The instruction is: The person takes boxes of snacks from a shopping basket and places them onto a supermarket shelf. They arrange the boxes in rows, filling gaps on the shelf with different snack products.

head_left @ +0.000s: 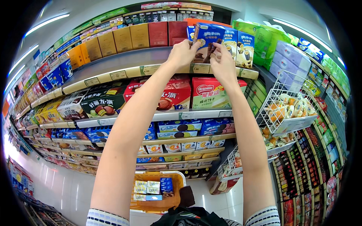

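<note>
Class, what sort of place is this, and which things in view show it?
Most likely a supermarket: long shelves are packed with boxed goods, price tags line their edges, and a yellow basket below holds small boxes.

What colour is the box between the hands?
The box is mostly blue, clearest in the head view.
</note>
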A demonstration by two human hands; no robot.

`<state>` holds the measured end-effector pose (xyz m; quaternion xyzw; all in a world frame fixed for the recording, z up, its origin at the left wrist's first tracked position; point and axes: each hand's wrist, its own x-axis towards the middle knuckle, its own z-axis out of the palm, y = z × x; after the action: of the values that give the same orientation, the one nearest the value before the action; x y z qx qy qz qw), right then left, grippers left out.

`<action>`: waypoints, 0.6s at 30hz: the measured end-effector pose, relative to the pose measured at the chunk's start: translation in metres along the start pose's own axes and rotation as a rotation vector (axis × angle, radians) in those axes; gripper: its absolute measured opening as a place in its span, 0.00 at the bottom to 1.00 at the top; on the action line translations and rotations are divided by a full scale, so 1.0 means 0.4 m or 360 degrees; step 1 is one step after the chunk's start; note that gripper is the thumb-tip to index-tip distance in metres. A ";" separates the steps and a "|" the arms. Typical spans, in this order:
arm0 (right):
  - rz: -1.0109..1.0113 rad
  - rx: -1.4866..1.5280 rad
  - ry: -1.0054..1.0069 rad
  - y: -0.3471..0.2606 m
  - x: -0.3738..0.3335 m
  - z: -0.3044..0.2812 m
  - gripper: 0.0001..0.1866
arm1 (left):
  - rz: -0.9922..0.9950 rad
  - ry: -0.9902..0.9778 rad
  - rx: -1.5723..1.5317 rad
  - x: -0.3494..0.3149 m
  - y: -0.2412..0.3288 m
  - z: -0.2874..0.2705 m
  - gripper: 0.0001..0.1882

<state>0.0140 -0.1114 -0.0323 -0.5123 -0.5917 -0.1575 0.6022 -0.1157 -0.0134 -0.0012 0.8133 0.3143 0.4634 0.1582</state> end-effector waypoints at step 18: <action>0.0166 -0.0162 -0.0225 0.019 -0.050 -0.005 0.23 | -0.0087 0.0138 0.0091 0.025 -0.048 0.030 0.25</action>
<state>0.0162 -0.1179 -0.0525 -0.5823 -0.5964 -0.1192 0.5395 -0.1087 0.0082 -0.0113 0.7878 0.3561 0.4844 0.1337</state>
